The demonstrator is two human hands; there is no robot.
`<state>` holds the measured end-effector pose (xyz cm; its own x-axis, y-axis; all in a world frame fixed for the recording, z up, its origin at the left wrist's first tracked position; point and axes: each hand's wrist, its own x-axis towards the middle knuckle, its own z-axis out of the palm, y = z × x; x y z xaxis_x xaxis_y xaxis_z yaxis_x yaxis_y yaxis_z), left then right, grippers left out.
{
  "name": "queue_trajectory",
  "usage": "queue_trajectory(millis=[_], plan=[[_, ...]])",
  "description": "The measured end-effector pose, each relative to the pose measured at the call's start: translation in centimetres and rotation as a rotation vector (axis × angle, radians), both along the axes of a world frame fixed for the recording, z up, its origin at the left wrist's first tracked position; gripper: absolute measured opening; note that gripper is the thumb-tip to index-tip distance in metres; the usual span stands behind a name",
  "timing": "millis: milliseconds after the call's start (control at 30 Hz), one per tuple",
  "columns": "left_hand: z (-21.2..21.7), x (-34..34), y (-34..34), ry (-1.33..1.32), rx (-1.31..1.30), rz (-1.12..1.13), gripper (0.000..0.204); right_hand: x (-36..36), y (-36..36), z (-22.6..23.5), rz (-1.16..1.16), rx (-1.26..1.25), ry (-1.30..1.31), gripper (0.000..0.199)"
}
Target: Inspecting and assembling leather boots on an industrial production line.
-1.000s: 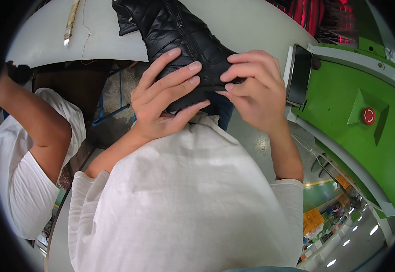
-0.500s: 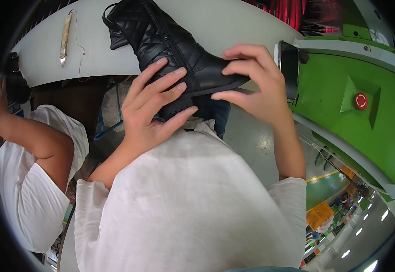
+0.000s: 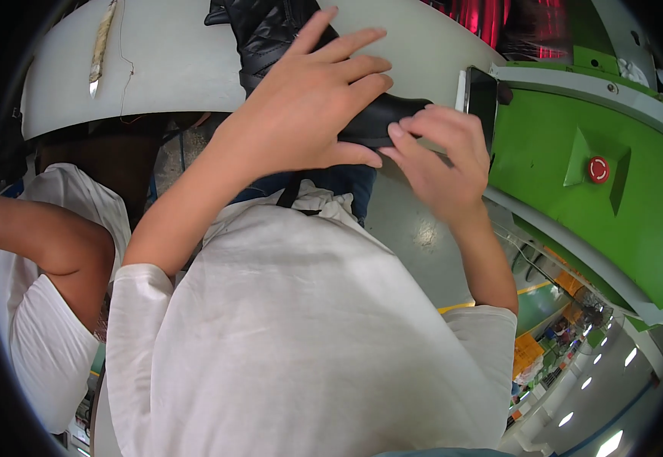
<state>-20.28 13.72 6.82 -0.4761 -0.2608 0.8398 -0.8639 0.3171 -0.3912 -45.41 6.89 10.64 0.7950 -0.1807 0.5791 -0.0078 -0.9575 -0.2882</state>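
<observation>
A black boot (image 3: 259,34) with a quilted shaft and smooth toe lies on its side on the pale table, toe pointing right. Across its middle, my left hand (image 3: 308,103) spreads its fingers, the thumb stretched along the sole edge near the toe. That hand hides the ankle and much of the foot part. My right hand (image 3: 449,156) is at the toe tip with its fingers curled, thumb and forefinger pinched at the lower edge of the toe. Whether a small bit is also between those fingertips cannot be made out.
A knife with a wrapped handle (image 3: 101,46) and a loose thread (image 3: 126,65) lie on the table (image 3: 171,53) at the left. At the right stands a green machine (image 3: 552,145) with a red button (image 3: 598,170). Another person's arm (image 3: 49,232) is at the left.
My left hand has slid right along the boot from the heel and ankle toward the toe. The boot has shifted right. My right hand has closed from an open curve to a pinch.
</observation>
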Motion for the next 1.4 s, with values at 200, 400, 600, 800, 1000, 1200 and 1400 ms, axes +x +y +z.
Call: queue_trajectory(millis=[200,400,600,800,1000,1200,1400], plan=[[2.2,-1.5,3.7,0.535,0.994,-0.111,0.079,0.6,0.0,0.2,0.049,0.111,0.046,0.016],[2.1,-1.4,3.4,0.621,1.021,-0.196,0.066,1.5,-1.5,2.7,0.036,0.278,0.2,0.023],[2.4,-1.1,3.5,0.678,1.039,-0.237,0.062,1.6,-3.9,2.7,-0.047,0.617,0.343,0.052],[2.6,-1.1,3.5,0.689,1.025,-0.222,0.07,-0.4,-4.3,-1.1,0.068,1.112,0.229,0.064],[3.3,-1.1,3.3,0.613,1.091,-0.226,0.073,-0.6,-2.8,-1.3,0.035,1.076,0.093,0.075],[4.4,-2.3,4.0,0.869,0.594,-0.442,0.069,4.5,-0.6,11.1,0.145,0.375,0.007,0.102],[2.9,-5.0,10.3,1.502,0.359,-0.467,0.089,6.9,1.9,9.1,0.281,0.316,-0.179,0.068]])
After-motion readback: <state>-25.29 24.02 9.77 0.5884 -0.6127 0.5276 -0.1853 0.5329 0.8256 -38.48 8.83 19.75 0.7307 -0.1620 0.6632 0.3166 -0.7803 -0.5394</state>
